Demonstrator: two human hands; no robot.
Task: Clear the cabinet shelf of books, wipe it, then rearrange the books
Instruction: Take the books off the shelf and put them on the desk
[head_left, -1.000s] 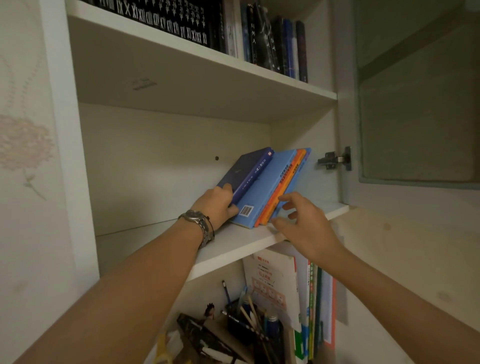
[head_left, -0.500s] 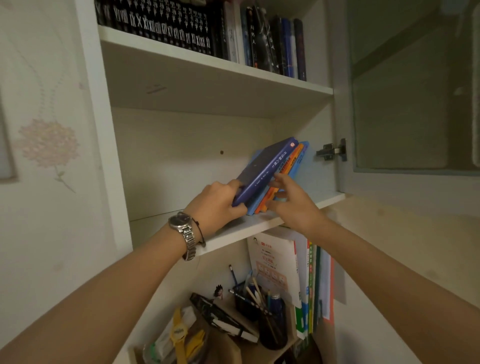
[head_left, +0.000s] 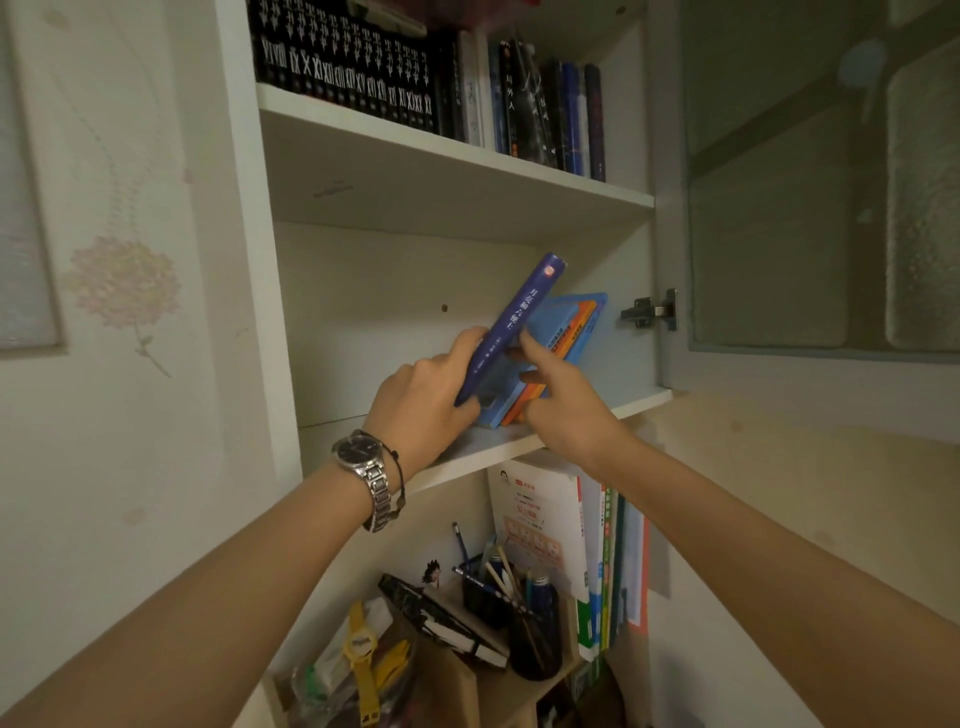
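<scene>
A dark blue book (head_left: 519, 322) stands tilted on the white middle shelf (head_left: 467, 447), its spine toward me. My left hand (head_left: 421, 405), with a watch on the wrist, grips its lower part from the left. Behind it lean a light blue book (head_left: 558, 317) and an orange book (head_left: 576, 332) against the cabinet's right wall. My right hand (head_left: 561, 410) has its fingers in the gap between the dark blue book and the light blue one, touching both. The left part of the shelf is bare.
The top shelf holds a row of black volumes (head_left: 353, 73) and several dark books (head_left: 545, 114). Below, upright books (head_left: 571, 545), a pen holder (head_left: 530, 623) and clutter fill the lower shelf. The frosted glass door (head_left: 821, 208) stands open at the right on its hinge (head_left: 649, 312).
My left hand has raised the dark blue book from leaning flat on the others to nearly upright. My right hand has moved into the gap behind it.
</scene>
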